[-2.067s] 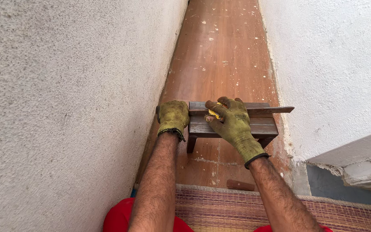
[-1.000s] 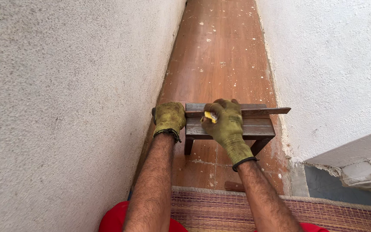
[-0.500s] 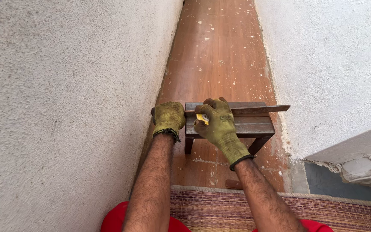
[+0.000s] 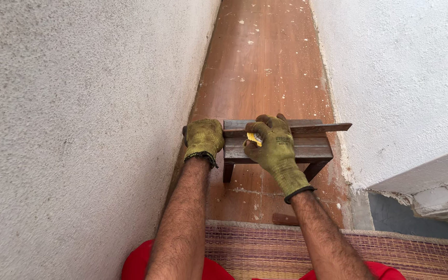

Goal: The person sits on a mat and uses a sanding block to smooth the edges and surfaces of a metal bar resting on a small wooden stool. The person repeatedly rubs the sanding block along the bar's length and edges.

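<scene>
Woven straw-coloured matting (image 4: 296, 251) lies nearest me, under my red-clad knees (image 4: 146, 269), and just past its edge a small offcut of wood (image 4: 284, 219) sits on the laminate floor (image 4: 265, 62).

Beyond that stands the low wooden stool (image 4: 315, 150), dark brown, slatted on top, its legs planted on the floor between the rough plastered wall (image 4: 79, 129) on my left and the white wall (image 4: 405, 78) on my right. Across its top lies a long thin wooden strip (image 4: 327, 127), running left to right, its far end sticking out past the stool's right edge.

My left hand (image 4: 203, 137), in an olive knit glove, is closed over the stool's left end where the strip begins, pressing down; the fingers curl out of sight, so I cannot tell whether they wrap the strip or only pin it. My right hand (image 4: 271, 145) is clenched around a small yellow tool (image 4: 254, 139), of which only a bit shows between thumb and fingers; it rests on the strip near the middle of the stool.

I judge the strip to be light and stiff but narrow enough to flex or snap where it overhangs, and likely to skid sideways on the smooth slats. The best hold is down flat near the left end, over the stool, not on the free right tip. The gloves should give a decent grip on the dry wood.

Farther on, the floor runs away down the narrow passage, speckled with white plaster flecks (image 4: 242, 22).
</scene>
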